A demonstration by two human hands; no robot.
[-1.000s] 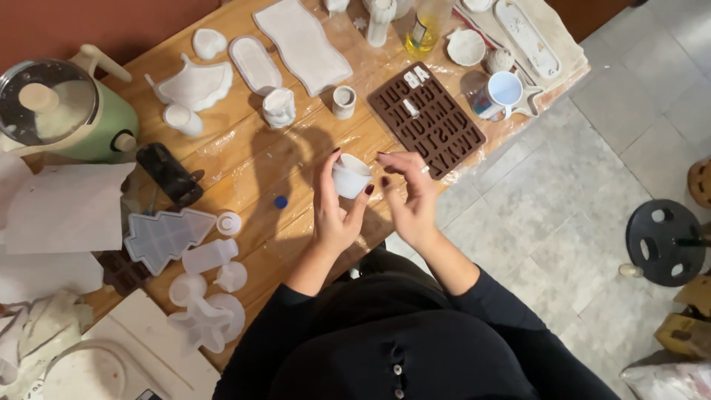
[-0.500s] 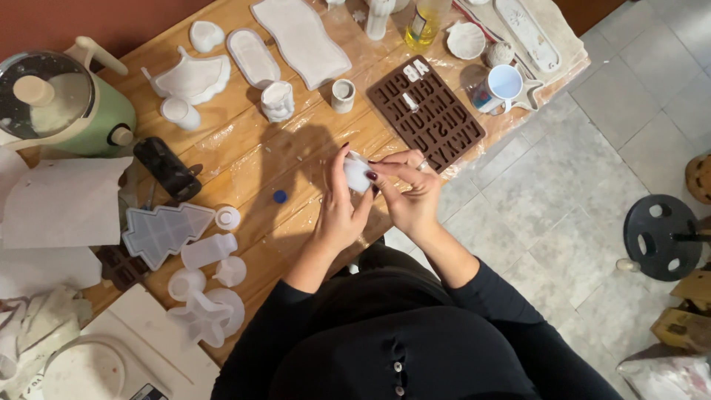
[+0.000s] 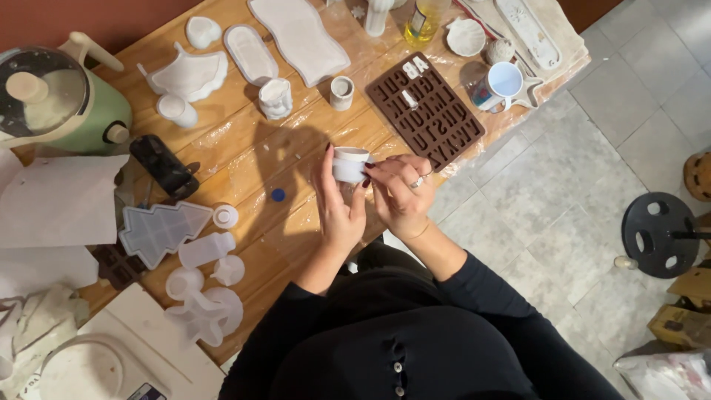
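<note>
The left hand is closed around a small white mould cup, thumb and fingers wrapped about its wall, holding it above the wooden table at about seven o'clock from the brown letter mould. The right hand pinches at the cup's rim from the three o'clock side with its fingertips. The cup looks light and probably soft and flexible, so it likely yields under a squeeze; the wall is the safe place to hold, the rim the place to peel. Its short axis runs roughly toward twelve o'clock, the open end seemingly tilted up and away from the person. A white cast cup stands at ten o'clock.
</note>
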